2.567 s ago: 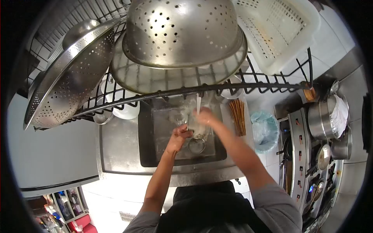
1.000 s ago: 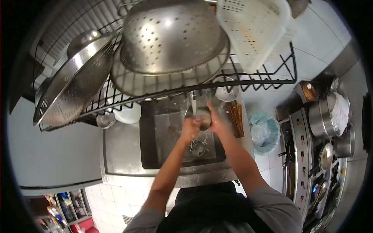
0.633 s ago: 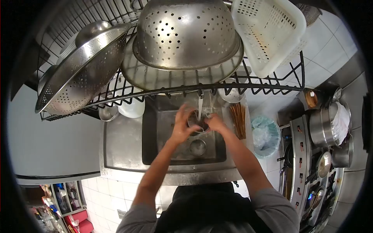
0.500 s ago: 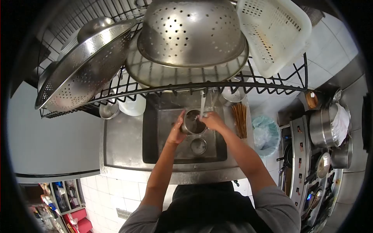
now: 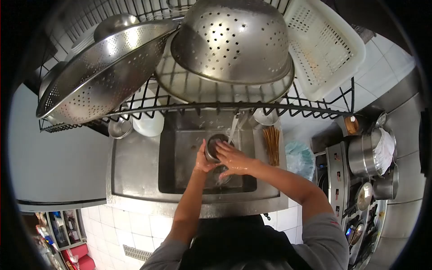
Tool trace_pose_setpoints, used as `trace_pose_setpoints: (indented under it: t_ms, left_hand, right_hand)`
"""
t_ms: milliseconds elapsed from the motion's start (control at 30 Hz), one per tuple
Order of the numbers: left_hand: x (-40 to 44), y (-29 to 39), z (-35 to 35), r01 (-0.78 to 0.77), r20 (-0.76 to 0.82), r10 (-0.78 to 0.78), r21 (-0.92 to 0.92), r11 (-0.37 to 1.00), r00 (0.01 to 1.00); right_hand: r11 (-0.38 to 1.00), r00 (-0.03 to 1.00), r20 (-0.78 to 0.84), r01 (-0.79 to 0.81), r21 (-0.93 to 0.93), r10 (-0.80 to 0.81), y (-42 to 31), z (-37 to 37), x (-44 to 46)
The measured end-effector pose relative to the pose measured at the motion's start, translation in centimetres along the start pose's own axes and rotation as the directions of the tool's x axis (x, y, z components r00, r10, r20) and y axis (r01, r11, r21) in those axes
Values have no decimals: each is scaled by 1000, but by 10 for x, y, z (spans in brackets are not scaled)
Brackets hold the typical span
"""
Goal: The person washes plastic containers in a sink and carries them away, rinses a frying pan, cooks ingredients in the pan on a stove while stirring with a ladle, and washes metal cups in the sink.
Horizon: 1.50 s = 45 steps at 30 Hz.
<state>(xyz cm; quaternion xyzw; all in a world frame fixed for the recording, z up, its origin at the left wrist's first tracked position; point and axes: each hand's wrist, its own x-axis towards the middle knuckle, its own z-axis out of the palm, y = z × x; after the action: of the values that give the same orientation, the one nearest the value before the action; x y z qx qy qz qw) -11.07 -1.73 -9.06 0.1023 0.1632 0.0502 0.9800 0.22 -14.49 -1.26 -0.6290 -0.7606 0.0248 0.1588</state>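
Note:
A round metal container (image 5: pixel 211 145) is held over the sink (image 5: pixel 180 180) by my left hand (image 5: pixel 203 158), wrapped around its left side. My right hand (image 5: pixel 235 160) is wet, with its fingers stretched out and reaching into the container's mouth. Part of the container is hidden behind those fingers. From the faucet (image 5: pixel 234 122) at the back of the sink, a stream runs down close to the container. Below the hands, splashing water partly covers the round drain area (image 5: pixel 223 179).
Above the sink, a black wire rack (image 5: pixel 216 106) carries a large colander (image 5: pixel 234 42), a tilted colander (image 5: pixel 103 74) and a white plastic basket (image 5: pixel 321 49). Right of the sink lie a bamboo brush (image 5: pixel 271 145) and a lined bin (image 5: pixel 300 159). A stove (image 5: pixel 336 180) with pots stands farther right.
My right hand has moved from the container's right rim to across its mouth, fingers spread. The container looks tilted now, and water splashes below it. The whole view has shifted slightly.

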Motion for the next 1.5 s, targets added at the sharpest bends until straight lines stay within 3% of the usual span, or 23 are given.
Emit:
trace_pose_setpoints:
  t_ms: [67, 133, 200, 333, 367, 433, 467, 500, 567, 667, 767, 800, 833, 967, 1000, 1033, 1100, 1200, 1267, 1367, 1433, 1467, 1500]
  left_hand:
    - [8, 8, 8, 169, -80, -160, 131, 977, 984]
    - [20, 10, 6, 64, -113, -31, 304, 951, 993]
    - [33, 11, 4, -151, -91, 322, 743, 652, 943]
    - [23, 25, 22, -152, 45, 406, 960, 234, 913]
    - [24, 28, 17, -148, 39, 413, 960, 237, 910]
    - [29, 32, 14, -98, -32, 116, 343, 934, 993]
    - [28, 35, 13, 22, -105, 8, 285, 958, 994]
    - [29, 35, 15, 26, -109, 5, 285, 958, 994]
    - [23, 32, 13, 348, -324, -256, 268, 898, 911]
    - [48, 31, 7, 236, -317, -84, 478, 846, 945]
    - [63, 26, -7, 25, -222, 232, 771, 636, 947]
    - [54, 24, 9, -8, -179, 333, 871, 491, 926]
    - [46, 23, 25, -30, -119, 425, 945, 327, 897]
    - [75, 11, 5, -311, 183, 508, 934, 178, 842]
    - [66, 12, 30, -275, 147, 493, 941, 199, 858]
    - [55, 17, 53, -274, 146, 489, 940, 202, 860]
    - [33, 29, 89, -230, 539, 362, 745, -626, 760]
    - [32, 20, 106, -328, 658, 11, 391, -860, 753]
    - [36, 13, 109, -405, 711, -102, 272, -873, 696]
    - [46, 16, 92, -330, 637, 28, 436, -837, 771]
    - [72, 20, 32, -364, 333, 437, 931, -14, 836]
    - [70, 22, 12, -361, 329, 445, 932, -12, 833]
    - [62, 20, -8, -181, 11, 336, 859, 479, 942]
  right_hand:
    - [996, 856, 509, -86, -28, 89, 11, 20, -5]
    - [941, 896, 368, -315, 127, 250, 9, 34, -7]
    - [512, 793, 406, -605, 609, 454, 7, 22, 7]
    - [580, 913, 29, -283, 764, 407, 24, 60, -4]
    - [516, 884, 88, -346, 784, 459, 18, 60, -3]
    - [380, 809, 201, -459, 803, 553, 0, 29, 10]
    - [683, 906, 139, -395, 615, 399, 2, 23, 7]
    - [680, 905, 140, -397, 617, 402, 13, 25, 3]
    - [964, 941, 338, 98, -246, -10, 27, 43, -6]
    - [929, 895, 251, -364, -62, 368, 15, 50, -10]
    - [647, 795, 226, -595, 477, 563, 33, 88, -6]
    - [-13, 738, 379, -448, 894, 559, 45, 95, -9]
    - [-689, 748, 492, -64, 722, 446, 51, 97, -8]
    - [-602, 612, 416, 125, 789, 672, 52, 79, -23]
    - [-467, 355, 521, -232, 853, 776, 38, 24, -28]
    - [-221, 382, 341, -325, 920, 859, 46, 13, -44]
    - [194, 433, 27, -457, 868, 901, 60, -22, -71]
    - [503, 306, -401, -584, 638, 863, 97, -66, -75]
    - [655, 403, -538, -611, 444, 740, 143, -54, -76]
    - [636, 500, -448, -738, 227, 741, 137, -62, -60]
    - [649, 523, -385, -616, 446, 761, 84, -72, -46]
    - [753, 654, -374, -561, 343, 658, 63, -57, -44]
    - [839, 766, -345, -487, 241, 543, 43, -37, -44]
